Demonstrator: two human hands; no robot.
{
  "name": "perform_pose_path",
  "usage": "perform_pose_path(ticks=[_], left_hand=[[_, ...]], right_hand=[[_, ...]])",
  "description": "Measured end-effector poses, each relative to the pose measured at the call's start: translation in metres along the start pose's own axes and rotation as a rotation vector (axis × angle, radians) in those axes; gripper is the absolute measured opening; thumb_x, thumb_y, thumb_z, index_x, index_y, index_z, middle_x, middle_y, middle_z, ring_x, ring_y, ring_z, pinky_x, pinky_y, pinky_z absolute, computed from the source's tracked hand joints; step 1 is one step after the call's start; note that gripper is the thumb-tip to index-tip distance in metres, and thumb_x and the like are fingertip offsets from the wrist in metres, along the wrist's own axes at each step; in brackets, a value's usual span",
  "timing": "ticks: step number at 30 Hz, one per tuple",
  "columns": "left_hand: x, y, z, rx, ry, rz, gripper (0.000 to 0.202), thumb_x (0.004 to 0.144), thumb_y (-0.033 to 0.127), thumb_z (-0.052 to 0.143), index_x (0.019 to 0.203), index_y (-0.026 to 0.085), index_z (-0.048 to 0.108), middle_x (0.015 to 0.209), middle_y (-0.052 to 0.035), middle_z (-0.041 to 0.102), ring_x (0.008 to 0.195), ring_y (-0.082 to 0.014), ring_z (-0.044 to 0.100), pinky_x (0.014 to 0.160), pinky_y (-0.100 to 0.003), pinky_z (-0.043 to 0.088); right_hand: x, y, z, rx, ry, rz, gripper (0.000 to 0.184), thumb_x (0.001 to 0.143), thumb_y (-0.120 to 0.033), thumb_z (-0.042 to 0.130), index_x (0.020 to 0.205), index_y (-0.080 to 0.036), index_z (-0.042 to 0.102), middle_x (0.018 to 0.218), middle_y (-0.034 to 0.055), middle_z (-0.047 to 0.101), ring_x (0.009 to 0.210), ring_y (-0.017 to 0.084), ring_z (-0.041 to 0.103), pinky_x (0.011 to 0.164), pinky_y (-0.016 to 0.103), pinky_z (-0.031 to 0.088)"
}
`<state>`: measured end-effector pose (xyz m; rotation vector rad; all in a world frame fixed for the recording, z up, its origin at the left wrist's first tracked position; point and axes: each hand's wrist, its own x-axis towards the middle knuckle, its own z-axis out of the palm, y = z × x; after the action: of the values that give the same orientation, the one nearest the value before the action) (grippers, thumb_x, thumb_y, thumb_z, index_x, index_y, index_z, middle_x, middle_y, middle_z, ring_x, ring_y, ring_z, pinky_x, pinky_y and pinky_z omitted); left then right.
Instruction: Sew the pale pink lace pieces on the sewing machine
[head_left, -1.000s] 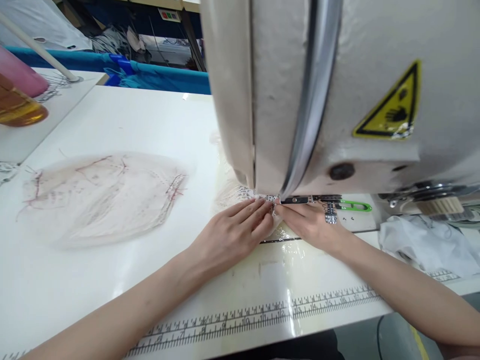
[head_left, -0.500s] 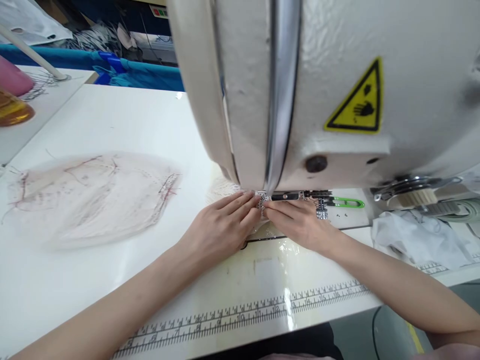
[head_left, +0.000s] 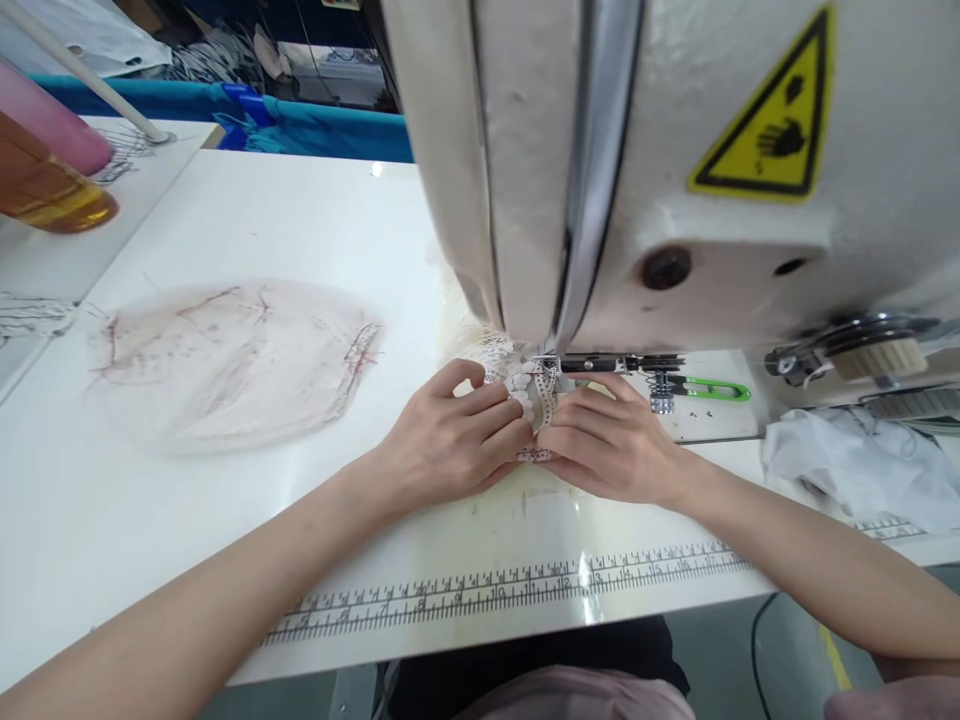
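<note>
A narrow strip of white lace trim (head_left: 541, 396) lies under the head of a cream sewing machine (head_left: 675, 170), just in front of the presser foot (head_left: 559, 364). My left hand (head_left: 450, 440) has its fingers curled and pinches the lace from the left. Opposite it, my right hand (head_left: 611, 445) grips the same strip from the right. The fingertips of both hands meet at the lace, which is bunched up between them. The needle itself is hidden behind the machine head.
A sheer pale fabric piece with red stitching (head_left: 232, 355) lies on the white table (head_left: 225, 520) to the left. Green thread snips (head_left: 705, 390) rest by the needle plate. White cloth (head_left: 855, 465) sits at the right. A ruler strip (head_left: 525, 585) runs along the front edge.
Both hands went from lying flat on the lace to curled, pinching fingers. The lace is now gathered and lifted between them, slightly nearer me.
</note>
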<state>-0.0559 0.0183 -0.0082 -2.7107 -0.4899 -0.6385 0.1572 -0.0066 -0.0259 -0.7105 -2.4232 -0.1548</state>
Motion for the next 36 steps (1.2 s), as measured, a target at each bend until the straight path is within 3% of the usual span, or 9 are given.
perform_pose_path(ticks=[6, 10, 13, 17, 25, 36], left_hand=[[0.001, 0.002, -0.004, 0.055, -0.006, 0.026, 0.027, 0.091, 0.02, 0.048, 0.065, 0.021, 0.049, 0.062, 0.0045, 0.057, 0.057, -0.0108, 0.05, 0.067, -0.031, 0.041], [0.003, 0.003, -0.006, 0.028, 0.0, 0.072, 0.022, 0.09, 0.017, 0.051, 0.069, 0.021, 0.053, 0.068, 0.0041, 0.063, 0.065, -0.0119, 0.058, 0.069, -0.03, 0.046], [0.002, 0.004, -0.003, -0.067, -0.04, 0.009, 0.014, 0.091, 0.019, 0.047, 0.09, 0.018, 0.06, 0.096, -0.0036, 0.071, 0.094, -0.0182, 0.064, 0.084, -0.033, 0.051], [-0.002, 0.005, 0.002, -0.128, -0.162, -0.121, 0.043, 0.091, 0.03, 0.044, 0.123, 0.003, 0.053, 0.126, -0.0182, 0.061, 0.117, -0.0279, 0.057, 0.094, -0.04, 0.052], [-0.007, 0.001, 0.005, -0.096, -0.233, -0.097, 0.052, 0.09, 0.036, 0.044, 0.13, 0.003, 0.053, 0.131, -0.018, 0.058, 0.123, -0.0319, 0.053, 0.099, -0.044, 0.05], [-0.005, -0.009, 0.001, -0.131, -0.235, -0.056, 0.048, 0.089, 0.03, 0.041, 0.128, 0.007, 0.056, 0.129, -0.0144, 0.059, 0.121, -0.0275, 0.057, 0.102, -0.042, 0.047]], right_hand=[[0.003, 0.0, -0.002, 0.072, 0.082, -0.045, 0.011, 0.084, -0.011, 0.063, 0.08, -0.021, 0.063, 0.076, -0.0054, 0.068, 0.081, 0.011, 0.061, 0.1, 0.036, 0.047], [-0.001, 0.0, -0.002, 0.046, 0.104, -0.06, 0.012, 0.084, -0.01, 0.064, 0.079, -0.02, 0.063, 0.082, -0.0043, 0.07, 0.086, 0.011, 0.063, 0.091, 0.03, 0.052], [-0.004, 0.0, 0.0, 0.016, 0.093, -0.068, 0.01, 0.085, -0.011, 0.063, 0.081, -0.02, 0.064, 0.083, -0.0052, 0.071, 0.084, 0.01, 0.064, 0.084, 0.027, 0.054], [-0.006, 0.0, 0.005, 0.012, 0.041, -0.072, 0.012, 0.086, -0.01, 0.06, 0.091, -0.02, 0.064, 0.092, -0.0057, 0.072, 0.089, 0.009, 0.064, 0.082, 0.025, 0.054], [0.0, -0.003, 0.004, 0.014, 0.077, -0.107, 0.01, 0.087, -0.01, 0.059, 0.085, -0.018, 0.063, 0.086, -0.0052, 0.073, 0.077, 0.008, 0.065, 0.076, 0.023, 0.056], [0.007, -0.006, 0.004, -0.004, 0.129, -0.133, 0.013, 0.087, -0.012, 0.059, 0.079, -0.018, 0.065, 0.073, -0.0066, 0.071, 0.069, 0.008, 0.064, 0.061, 0.019, 0.055]])
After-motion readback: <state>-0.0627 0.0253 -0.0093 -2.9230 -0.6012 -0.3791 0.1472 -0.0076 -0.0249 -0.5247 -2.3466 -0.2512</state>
